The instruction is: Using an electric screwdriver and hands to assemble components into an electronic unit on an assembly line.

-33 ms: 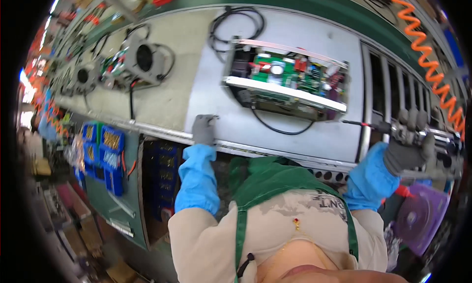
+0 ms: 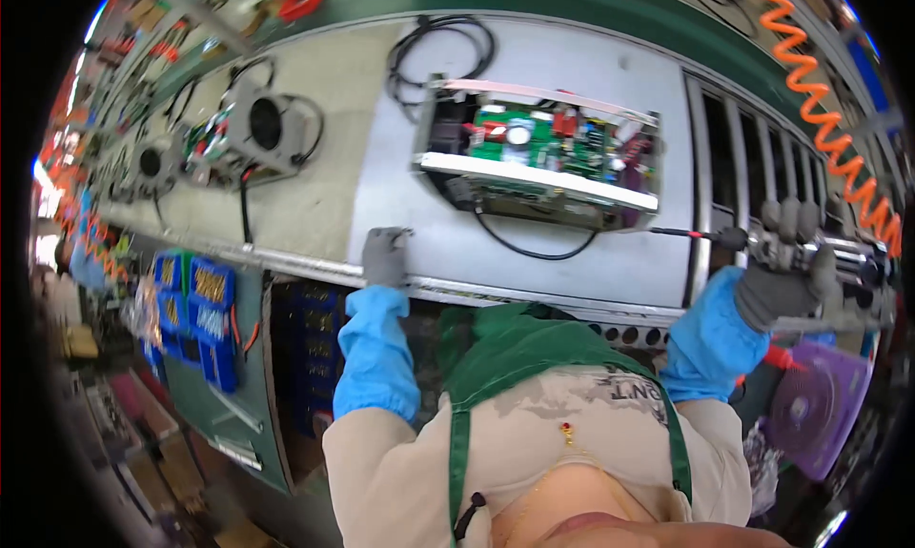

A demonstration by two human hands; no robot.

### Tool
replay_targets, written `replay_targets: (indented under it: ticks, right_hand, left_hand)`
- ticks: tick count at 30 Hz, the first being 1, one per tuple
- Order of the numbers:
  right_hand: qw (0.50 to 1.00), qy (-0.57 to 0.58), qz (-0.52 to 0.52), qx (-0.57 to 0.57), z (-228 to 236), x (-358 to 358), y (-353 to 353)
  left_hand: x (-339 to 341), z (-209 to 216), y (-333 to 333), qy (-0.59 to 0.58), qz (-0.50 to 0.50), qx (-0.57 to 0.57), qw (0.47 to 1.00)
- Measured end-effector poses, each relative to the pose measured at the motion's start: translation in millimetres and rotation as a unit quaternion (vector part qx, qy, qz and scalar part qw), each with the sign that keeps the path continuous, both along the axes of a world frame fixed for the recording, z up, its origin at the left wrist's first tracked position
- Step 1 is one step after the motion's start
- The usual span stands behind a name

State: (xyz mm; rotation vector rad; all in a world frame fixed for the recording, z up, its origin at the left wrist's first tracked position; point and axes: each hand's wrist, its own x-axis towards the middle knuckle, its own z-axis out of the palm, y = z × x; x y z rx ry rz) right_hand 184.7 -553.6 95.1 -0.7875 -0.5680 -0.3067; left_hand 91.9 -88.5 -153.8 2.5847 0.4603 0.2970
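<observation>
My left hand (image 2: 385, 254), in a grey glove with a blue sleeve, rests at the bench's front edge. Its fingers are drawn together, and a tiny dark bit shows at their tips, too small to name. In my right hand (image 2: 783, 295), also gloved in grey, is a silver power screwdriver (image 2: 768, 251). Its long thin bit points left, close to the lower right corner of an open metal chassis (image 2: 572, 181). Inside the chassis sits a green circuit board (image 2: 543, 148) with several components. A black cable (image 2: 548, 255) loops out along its near side.
A coiled black cable (image 2: 393, 67) lies behind the chassis. Further left stand units with round fans (image 2: 264, 121). Metal rollers (image 2: 734, 148) continue the line at right, under an orange coiled hose (image 2: 815, 95). Blue bins of screws (image 2: 211, 283) sit lower left; a purple fan (image 2: 810, 410) stands lower right.
The whole view has shifted slightly, so everything appears a little further left. Both hands, the screwdriver and the chassis keep nearly the same places relative to one another.
</observation>
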Motion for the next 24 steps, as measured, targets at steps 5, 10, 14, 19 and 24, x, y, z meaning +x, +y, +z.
replay_targets:
  ticks: [5, 10, 14, 19, 24]
  right_hand:
    - [0.999, 0.007, -0.051, 0.016, 5, -5, 14]
    - [0.997, 0.008, 0.000, 0.079, 11, -9, 35]
    - [0.997, 0.004, 0.000, 0.072, 10, -11, 39]
    - [0.997, 0.021, -0.057, 0.047, 6, -15, 34]
    - [0.997, 0.017, -0.064, 0.037, 5, -14, 33]
  left_hand:
    - [23, 90, -74, 0.002, -0.006, -0.486, 0.874]
    - [41, 143, -186, 0.126, -0.192, -0.780, 0.583]
    - [50, 143, -220, 0.167, -0.203, -0.834, 0.485]
    - [50, 146, -230, 0.162, -0.202, -0.823, 0.506]
    - [48, 144, -234, 0.143, -0.214, -0.825, 0.503]
